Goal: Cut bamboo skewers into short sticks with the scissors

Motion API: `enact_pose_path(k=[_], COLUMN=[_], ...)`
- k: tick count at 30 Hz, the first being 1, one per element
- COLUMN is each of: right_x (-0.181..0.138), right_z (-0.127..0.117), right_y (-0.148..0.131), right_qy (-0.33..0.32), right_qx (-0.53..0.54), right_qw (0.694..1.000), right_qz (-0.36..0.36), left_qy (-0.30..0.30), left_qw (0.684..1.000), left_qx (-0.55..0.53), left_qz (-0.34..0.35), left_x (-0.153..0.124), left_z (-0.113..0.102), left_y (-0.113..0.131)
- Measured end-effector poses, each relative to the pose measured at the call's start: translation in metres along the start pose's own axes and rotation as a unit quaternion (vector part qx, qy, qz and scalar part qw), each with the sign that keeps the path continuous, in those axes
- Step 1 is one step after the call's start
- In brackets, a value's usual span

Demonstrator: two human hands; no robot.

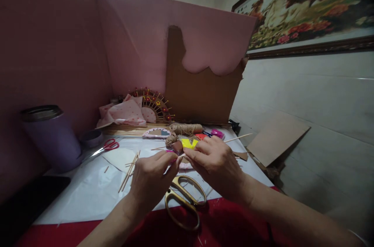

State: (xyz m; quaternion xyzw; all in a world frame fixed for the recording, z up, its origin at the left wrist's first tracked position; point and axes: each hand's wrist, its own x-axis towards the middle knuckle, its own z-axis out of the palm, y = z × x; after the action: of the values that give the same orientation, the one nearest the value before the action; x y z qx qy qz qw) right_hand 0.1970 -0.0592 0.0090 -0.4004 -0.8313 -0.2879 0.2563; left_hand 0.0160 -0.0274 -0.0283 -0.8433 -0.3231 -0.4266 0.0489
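Left hand (153, 169) and right hand (214, 161) nearly meet above bench (84, 200). Each grip closed, fingertips pinching small pale strip (181, 156) between them. Thin stick (238, 138) juts out at 2 o'clock of right hand; cannot tell if held. Yellow packet (188, 143) just beyond strip, 1 o'clock. Gold-handled scissors (189, 200) at strip's 6 o'clock. Loose sticks (127, 173) near left hand, 9 o'clock.

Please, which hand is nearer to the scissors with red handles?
Left. The left hand is to the right of the red-handled scissors; the right hand is farther right.
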Motion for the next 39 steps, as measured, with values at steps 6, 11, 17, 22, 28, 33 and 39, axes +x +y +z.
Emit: enact_pose_path(k=[6,11,17,22,28,33,39], right_x=[0.001,0.002,-0.001,0.000,0.005,0.002,0.001], right_z=[0.003,0.006,0.013,0.014,-0.009,-0.008,-0.002], right_y=[0.000,-0.002,-0.015,-0.016,0.017,0.028,0.017], right_qy=[-0.018,-0.020,-0.033,-0.071,-0.096,-0.114,-0.040], right_qx=[0.002,-0.007,-0.018,-0.022,0.288,0.575,0.487], right_qw=[1.000,0.999,0.996,0.992,0.952,0.792,0.856], right_qz=[0.006,0.029,0.079,0.100,0.042,0.172,0.167], left_qy=[-0.018,-0.016,-0.024,-0.048,-0.092,-0.117,-0.098], left_qw=[0.999,0.998,0.994,0.990,0.945,0.784,0.697], left_qx=[-0.009,0.011,0.079,0.077,-0.275,-0.539,-0.612], left_qz=[-0.032,-0.055,-0.071,-0.109,-0.150,-0.285,-0.360], left_x=[-0.001,-0.003,-0.004,-0.003,0.007,0.010,0.009], left_z=[0.004,0.006,0.009,0.010,-0.006,-0.010,0.002], left_y=[-0.002,-0.002,0.002,0.001,0.000,-0.003,-0.006])
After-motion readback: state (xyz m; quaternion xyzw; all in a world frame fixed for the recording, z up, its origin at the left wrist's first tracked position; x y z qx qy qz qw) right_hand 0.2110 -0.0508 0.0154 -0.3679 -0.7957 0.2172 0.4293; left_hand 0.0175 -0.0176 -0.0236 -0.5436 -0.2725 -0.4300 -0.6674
